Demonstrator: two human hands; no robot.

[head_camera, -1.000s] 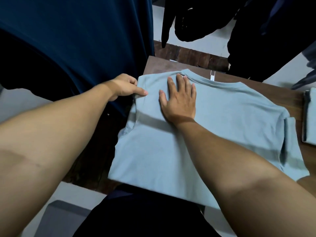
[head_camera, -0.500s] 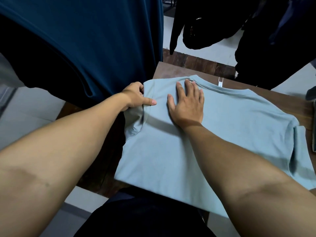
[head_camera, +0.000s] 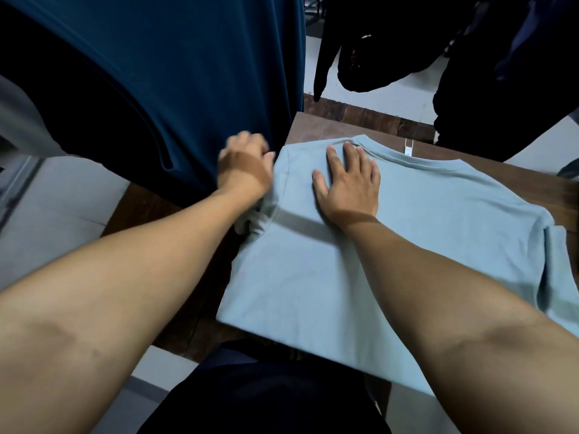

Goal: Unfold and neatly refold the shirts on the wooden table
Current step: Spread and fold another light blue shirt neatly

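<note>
Lying flat on the wooden bench [head_camera: 313, 126] in the head view, a pale blue-grey shirt [head_camera: 391, 245] covers most of the surface. Its collar [head_camera: 407, 159] is at the far side, with a small white label [head_camera: 409, 148] sticking out beyond it. The shirt's near hem hangs just over the bench's near edge. On the right, a short sleeve [head_camera: 560, 261] is folded in over the body of the shirt.

The right hand [head_camera: 351, 186] rests palm down on the far left part of the shirt, just near of the collar. Its fingers are straight and slightly spread, pressing the cloth and gripping nothing.

The left hand [head_camera: 246, 167] is at the shirt's far left corner, touching its edge, with the fingers curled. It is blurred, so I cannot tell whether it has hold of the fabric. Just below its wrist the left sleeve [head_camera: 260, 214] is bunched and drooping off the bench's left side.

A dark blue garment [head_camera: 172, 73] hangs on the far left, close behind the left hand. Black clothes [head_camera: 391, 42] hang on the far side, above a pale floor [head_camera: 62, 208].
</note>
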